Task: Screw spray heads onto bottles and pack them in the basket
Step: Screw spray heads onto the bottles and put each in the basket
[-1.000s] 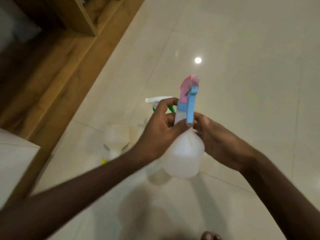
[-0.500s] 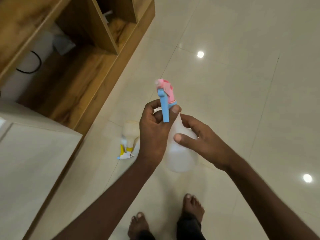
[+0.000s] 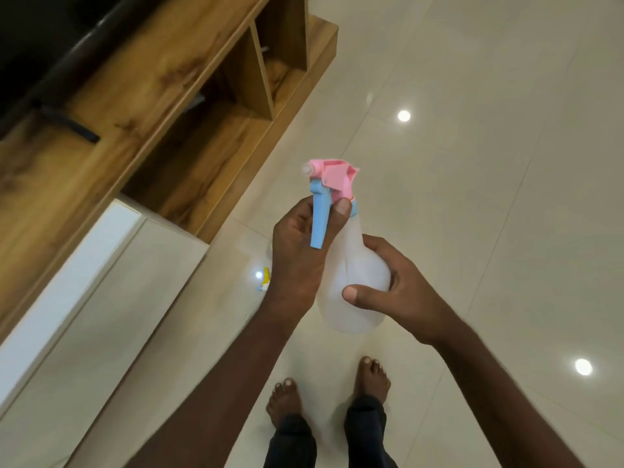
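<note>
My left hand (image 3: 297, 251) pinches spray head (image 3: 332, 184) collar, to twist it | my right hand (image 3: 401, 292) wraps bottle (image 3: 354, 278), bracing against turning | bottle held mid-air above floor (image 3: 472, 197) | basket unseen.

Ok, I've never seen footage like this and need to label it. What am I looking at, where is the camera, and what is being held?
There is no machine here: a person wears a camera on the head, looking down at their own two hands and bare feet. The left hand grips the neck of a translucent spray bottle, at the blue collar under the pink spray head, with the blue trigger in front of its fingers. The right hand grips the bottle's body. Below is a glossy tiled floor, where a small yellow piece lies, partly hidden. A wooden shelf unit stands on the left. No basket shows.
</note>
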